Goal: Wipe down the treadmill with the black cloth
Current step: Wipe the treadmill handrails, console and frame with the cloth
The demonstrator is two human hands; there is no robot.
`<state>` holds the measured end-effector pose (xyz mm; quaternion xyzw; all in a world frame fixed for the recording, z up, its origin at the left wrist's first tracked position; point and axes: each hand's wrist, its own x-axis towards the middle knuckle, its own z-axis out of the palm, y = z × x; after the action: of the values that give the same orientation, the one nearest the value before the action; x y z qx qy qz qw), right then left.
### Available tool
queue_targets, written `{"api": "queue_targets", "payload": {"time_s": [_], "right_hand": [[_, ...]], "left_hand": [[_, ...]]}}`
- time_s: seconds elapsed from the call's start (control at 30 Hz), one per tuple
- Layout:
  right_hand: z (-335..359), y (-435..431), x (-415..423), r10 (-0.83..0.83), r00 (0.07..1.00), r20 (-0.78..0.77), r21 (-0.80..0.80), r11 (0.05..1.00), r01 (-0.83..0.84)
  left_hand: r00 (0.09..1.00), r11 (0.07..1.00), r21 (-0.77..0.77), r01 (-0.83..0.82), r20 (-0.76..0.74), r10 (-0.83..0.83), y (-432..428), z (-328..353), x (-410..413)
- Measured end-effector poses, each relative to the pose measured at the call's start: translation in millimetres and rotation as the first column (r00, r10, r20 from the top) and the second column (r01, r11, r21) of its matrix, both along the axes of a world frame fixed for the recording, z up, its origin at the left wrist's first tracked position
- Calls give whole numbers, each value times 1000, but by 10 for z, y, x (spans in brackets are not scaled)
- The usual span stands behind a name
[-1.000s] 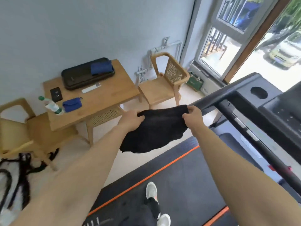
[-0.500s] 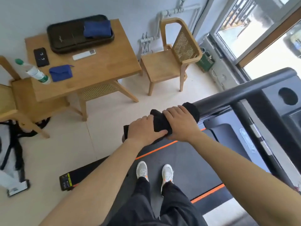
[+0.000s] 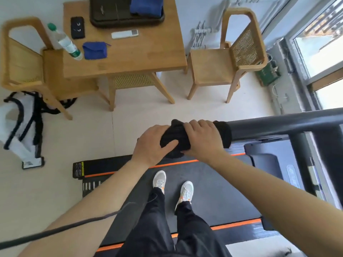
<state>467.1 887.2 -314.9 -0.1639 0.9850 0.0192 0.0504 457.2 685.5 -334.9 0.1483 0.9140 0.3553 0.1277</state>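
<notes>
The black cloth (image 3: 176, 135) is wrapped around the free end of the treadmill's dark handrail (image 3: 274, 125). My left hand (image 3: 153, 143) clasps the cloth at the very tip of the rail. My right hand (image 3: 203, 139) grips the cloth just beside it, further along the rail. The cloth's right edge (image 3: 224, 133) shows past my right hand. Below, the treadmill belt (image 3: 213, 193) has orange side stripes, and I stand on it in white shoes.
A wooden table (image 3: 133, 54) with a black tray, blue cloths, a bottle and a remote stands ahead on the floor. Wooden chairs (image 3: 228, 58) flank it. A bag with black straps (image 3: 22, 125) lies at the left. The treadmill upright (image 3: 308, 160) and a window are at right.
A second ago I held the cloth spread in the air; both hands then wrapped it round the handrail end. The view has tilted further down since.
</notes>
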Motion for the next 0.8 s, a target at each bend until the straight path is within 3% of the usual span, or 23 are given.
{"api": "queue_targets", "payload": {"time_s": [0.07, 0.13, 0.23, 0.33, 0.4, 0.43, 0.5, 0.57, 0.63, 0.73, 0.8], "right_hand": [[-128, -307, 86, -12, 996, -90, -13, 1000, 11], [-134, -580, -5, 42, 994, -96, -35, 998, -46], [40, -703, -300, 128, 970, 206, -79, 990, -114], [208, -611, -586, 77, 841, 536, -52, 997, -58], [245, -556, -641, 22, 828, 561, -1, 1000, -26], [239, -512, -602, 0, 863, 505, 29, 999, -18], [169, -373, -357, -15, 962, 273, 9, 1000, 13], [52, -251, 24, -23, 999, 34, -89, 996, 26], [-54, -329, 256, -71, 993, -92, -117, 991, 60], [-71, -643, 170, -54, 995, -81, -136, 990, 42], [21, -777, -86, 45, 998, 31, -102, 994, -42]], "left_hand": [[977, 947, 238, -215, 53, 209, -9, -153, 154], [890, 819, 355, -451, 248, 382, 68, -217, 80], [682, 695, 322, -643, 654, 328, -31, -291, -202], [544, 748, 260, -611, 824, 159, -160, -394, -392], [586, 796, 250, -552, 795, 157, -144, -411, -463], [625, 809, 252, -531, 761, 173, -129, -409, -453], [730, 821, 269, -504, 641, 238, -113, -417, -276], [839, 778, 354, -518, 389, 381, -24, -393, 59], [832, 697, 464, -547, 214, 511, 140, -346, 307], [756, 601, 477, -641, 260, 601, 236, -285, 299], [762, 667, 369, -647, 286, 580, 134, -272, 167]]}}
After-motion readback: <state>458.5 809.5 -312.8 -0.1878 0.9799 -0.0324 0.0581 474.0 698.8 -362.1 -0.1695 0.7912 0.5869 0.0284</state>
